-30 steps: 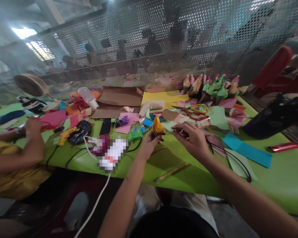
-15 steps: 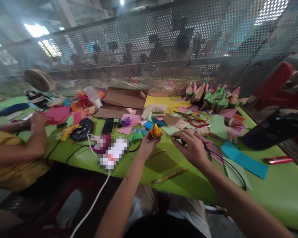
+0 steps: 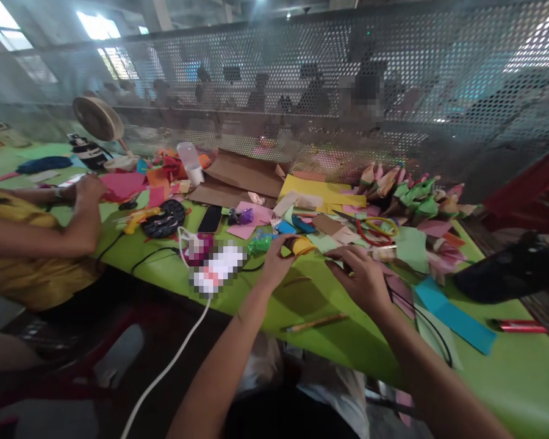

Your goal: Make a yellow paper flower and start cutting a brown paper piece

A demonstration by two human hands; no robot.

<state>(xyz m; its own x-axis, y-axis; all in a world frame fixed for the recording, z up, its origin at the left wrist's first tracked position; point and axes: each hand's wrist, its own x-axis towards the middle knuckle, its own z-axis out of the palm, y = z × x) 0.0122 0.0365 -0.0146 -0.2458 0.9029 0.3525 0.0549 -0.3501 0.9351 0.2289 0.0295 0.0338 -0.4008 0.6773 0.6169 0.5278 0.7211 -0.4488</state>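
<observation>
My left hand [image 3: 280, 259] pinches a small yellow-orange rolled paper flower [image 3: 304, 246] between thumb and fingers, above the green table [image 3: 320, 297]. Its side faces me now. Just to the right is my right hand [image 3: 359, 271], apart from the flower, its thumb and forefinger drawn close together. Whatever lies between those fingertips, if anything, is too small to make out. Below the hands a thin brown stick [image 3: 315, 322] rests on the table.
Scissors [image 3: 377, 231] with red and yellow handles lie among paper scraps. Finished paper flowers [image 3: 412, 192] stand at the back right. A phone on a white cable [image 3: 171, 372], a glue gun [image 3: 139, 219] and a blue paper strip [image 3: 455, 314] lie around. A co-worker's arm [image 3: 73, 228] rests at left.
My left hand has turned the paper flower from upright, its layered top showing, to lying sideways. My right hand stays close by with little change. The whole view has shifted slightly.
</observation>
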